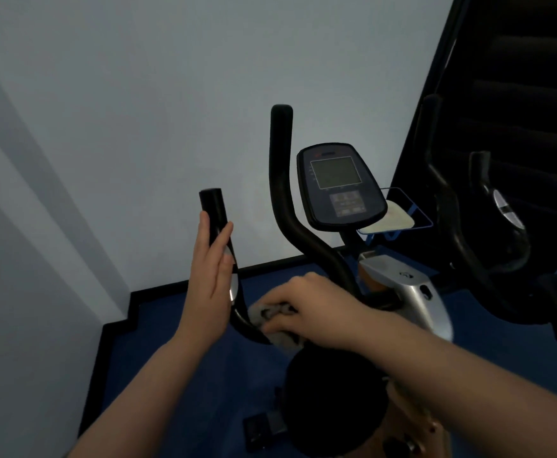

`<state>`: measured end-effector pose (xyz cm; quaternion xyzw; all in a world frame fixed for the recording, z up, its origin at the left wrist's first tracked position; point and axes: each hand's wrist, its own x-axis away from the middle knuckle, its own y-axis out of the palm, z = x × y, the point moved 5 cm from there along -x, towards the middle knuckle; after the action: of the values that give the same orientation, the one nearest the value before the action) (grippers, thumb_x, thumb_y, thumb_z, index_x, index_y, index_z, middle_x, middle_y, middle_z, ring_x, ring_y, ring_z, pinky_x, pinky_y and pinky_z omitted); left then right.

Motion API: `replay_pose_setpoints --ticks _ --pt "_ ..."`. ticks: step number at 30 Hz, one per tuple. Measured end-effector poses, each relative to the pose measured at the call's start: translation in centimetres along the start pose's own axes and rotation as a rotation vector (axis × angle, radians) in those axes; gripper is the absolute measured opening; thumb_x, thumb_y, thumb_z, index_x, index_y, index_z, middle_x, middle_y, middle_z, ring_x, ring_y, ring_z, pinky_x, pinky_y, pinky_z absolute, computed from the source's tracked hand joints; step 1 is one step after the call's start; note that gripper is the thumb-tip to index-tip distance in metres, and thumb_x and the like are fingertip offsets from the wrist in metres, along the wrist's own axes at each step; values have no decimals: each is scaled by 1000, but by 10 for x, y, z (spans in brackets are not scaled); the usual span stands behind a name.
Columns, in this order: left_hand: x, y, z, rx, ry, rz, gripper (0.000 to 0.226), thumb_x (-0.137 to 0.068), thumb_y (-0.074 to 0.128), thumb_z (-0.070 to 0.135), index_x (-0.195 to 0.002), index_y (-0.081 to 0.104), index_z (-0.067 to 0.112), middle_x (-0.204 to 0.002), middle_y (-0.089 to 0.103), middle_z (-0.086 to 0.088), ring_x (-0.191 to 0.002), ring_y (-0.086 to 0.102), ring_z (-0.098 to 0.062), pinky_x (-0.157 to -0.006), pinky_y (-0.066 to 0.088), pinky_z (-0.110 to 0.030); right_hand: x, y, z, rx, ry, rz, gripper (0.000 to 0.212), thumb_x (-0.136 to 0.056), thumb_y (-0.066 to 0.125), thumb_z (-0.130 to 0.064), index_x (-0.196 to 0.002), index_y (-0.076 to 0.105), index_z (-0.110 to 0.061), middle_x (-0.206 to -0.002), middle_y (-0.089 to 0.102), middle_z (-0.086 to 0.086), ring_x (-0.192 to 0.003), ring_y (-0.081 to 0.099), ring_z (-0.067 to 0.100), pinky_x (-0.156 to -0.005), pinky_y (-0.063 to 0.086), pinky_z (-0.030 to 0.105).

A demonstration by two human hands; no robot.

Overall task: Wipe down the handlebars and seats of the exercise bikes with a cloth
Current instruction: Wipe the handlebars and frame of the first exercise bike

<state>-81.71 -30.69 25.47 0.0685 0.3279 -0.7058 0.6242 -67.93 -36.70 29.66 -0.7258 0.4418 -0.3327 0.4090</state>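
An exercise bike stands in front of me with black curved handlebars. My left hand [211, 276] lies flat with straight fingers against the left handlebar [216, 209], beside its silver sensor strip. Lower down, my right hand [307, 307] grips a grey cloth [270, 314] wrapped round the bend of that same handlebar. The right handlebar [280, 166] rises bare behind. The black seat [333, 401] sits below my right forearm. The console [338, 186] is mounted between the bars.
A second exercise bike [488, 226] stands close on the right against a dark wall. A small tray with a pale cloth [399, 218] sits behind the console. A light wall [138, 127] is ahead and left; blue floor [184, 358] lies below.
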Motion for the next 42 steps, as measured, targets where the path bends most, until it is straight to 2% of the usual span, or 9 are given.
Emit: replay_pose_setpoints --ticks 2,9,12,16,20,24,30,37,42 --pt "-1 -1 0 -4 -1 -9 46 -105 28 22 -150 28 21 -160 -4 16 -147 1 0 -117 7 -14 0 2 1 -3 -8 -5 38 -88 66 -42 -125 63 -32 -113 69 -1 -106 60 16 -89 50 33" --pt "7 -1 4 16 -106 -68 47 -105 31 23 -151 23 27 -159 -7 20 -143 -1 10 -114 5 -8 23 -13 18 411 -126 -42 26 -93 57 -34 -118 64 -34 -105 68 -5 -100 62 17 -80 49 33" --pt "10 -4 5 1 -110 -126 49 -105 31 25 -152 19 29 -159 -10 20 -143 -3 11 -112 4 -5 12 -3 10 185 -129 -8 36 -90 64 -36 -126 63 -36 -110 71 -7 -101 63 11 -88 49 30" --pt "10 -5 7 -15 -101 -136 47 -106 31 24 -151 19 32 -160 -10 17 -142 -4 13 -109 5 -2 0 4 8 -76 -92 -10 35 -84 73 -37 -118 68 -36 -100 74 -8 -89 66 5 -83 52 26" --pt "11 -3 6 6 -118 -105 46 -106 30 23 -149 21 36 -160 -9 19 -143 -2 12 -110 6 -2 10 -14 21 117 -68 -107 35 -81 74 -40 -115 69 -43 -96 72 -13 -89 64 4 -84 52 28" --pt "13 -1 4 35 -116 -66 45 -106 31 22 -148 24 35 -160 -6 20 -143 0 10 -112 7 -6 15 -16 16 286 -105 -35 39 -86 68 -41 -124 62 -45 -113 70 -13 -104 62 9 -85 46 22" --pt "12 0 2 41 -96 -25 44 -106 30 17 -150 28 26 -161 -3 15 -145 2 6 -113 8 -8 11 1 13 142 -177 4 40 -89 66 -37 -128 60 -43 -116 70 -11 -105 63 9 -91 49 33" --pt "12 1 2 54 -98 -36 44 -106 30 18 -149 27 28 -161 -4 18 -145 1 7 -113 8 -7 15 -17 9 504 -214 -56 32 -96 52 -34 -127 59 -38 -110 68 -5 -104 61 19 -85 48 32" --pt "13 1 2 64 -81 -28 45 -105 30 18 -150 28 24 -161 -3 13 -145 2 6 -113 8 -8 0 -1 -5 300 -185 4 36 -90 60 -46 -125 61 -43 -111 70 -7 -103 62 16 -86 49 32"
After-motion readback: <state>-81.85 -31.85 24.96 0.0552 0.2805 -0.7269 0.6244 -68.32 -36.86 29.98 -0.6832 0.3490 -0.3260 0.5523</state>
